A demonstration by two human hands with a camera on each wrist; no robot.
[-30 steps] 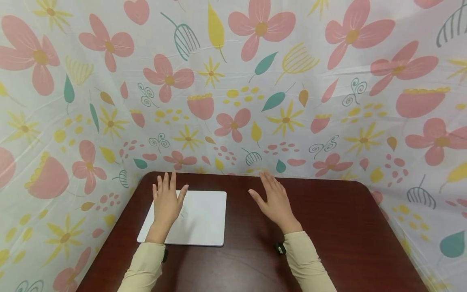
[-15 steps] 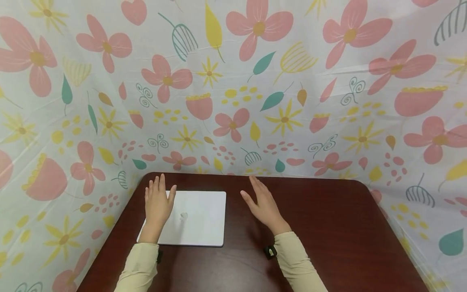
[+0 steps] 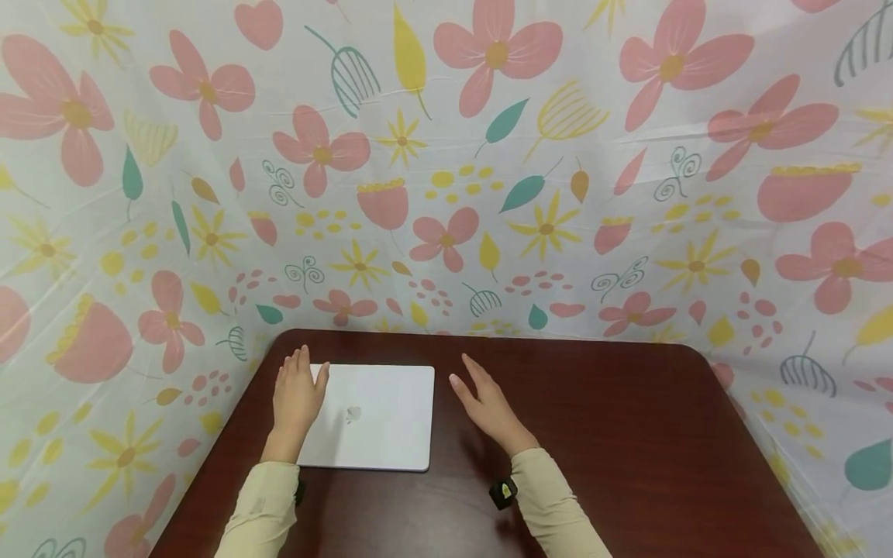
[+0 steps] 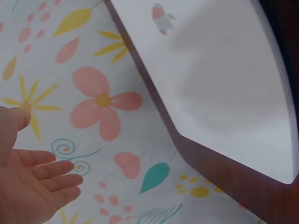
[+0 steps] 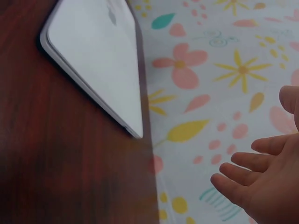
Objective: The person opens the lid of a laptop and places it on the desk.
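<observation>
A closed silver laptop with an apple logo on its lid lies on the left part of the dark wooden table. My left hand hovers over its left side, fingers extended and thumb apart, hiding that edge in the head view. To the right of the laptop, my right hand hangs in the air, fingers stretched forward and thumb spread. Both palms face inward. In the left wrist view, the left hand has bare space between it and the laptop. The right wrist view likewise shows the right hand apart from the laptop.
The reddish-brown table has rounded far corners. A white cloth printed with flowers and leaves hangs behind the table and along both sides. A small black device sits at the right wrist, by the sleeve cuff.
Both hands have shifted left and slightly nearer the body. The left hand has moved from over the laptop's lid toward its left edge; the right hand has come closer to its right edge. The laptop stays put.
</observation>
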